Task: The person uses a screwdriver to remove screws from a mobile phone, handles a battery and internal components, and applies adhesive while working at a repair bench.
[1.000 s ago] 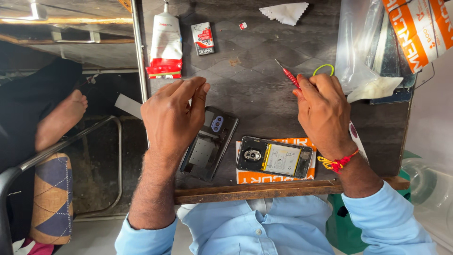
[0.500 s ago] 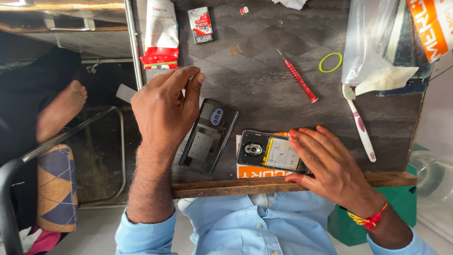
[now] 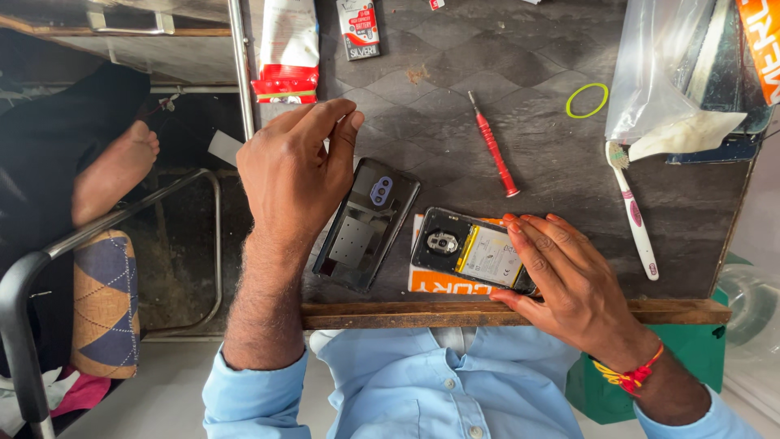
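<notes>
An opened phone [image 3: 467,252] with its battery and camera showing lies on an orange card [image 3: 439,282] near the table's wooden front edge [image 3: 390,314]. My right hand [image 3: 569,284] grips the phone's right end, fingers on top and thumb at the near side. The phone's dark back cover [image 3: 366,228] lies inside-up just to the left. My left hand [image 3: 292,171] hovers over that cover with thumb and forefinger tips pinched together; nothing shows between them. A red screwdriver [image 3: 494,154] lies loose on the table beyond the phone.
A toothbrush [image 3: 634,215], a yellow rubber band [image 3: 587,100] and a plastic bag [image 3: 658,73] sit at the right. A white and red tube [image 3: 287,49] and a small battery pack [image 3: 358,28] lie at the far edge. Another person's foot [image 3: 114,171] and a metal chair frame [image 3: 49,268] are at left.
My right hand let go of the red screwdriver, which now lies on the table, and came down onto the opened phone. My left hand stayed over the back cover.
</notes>
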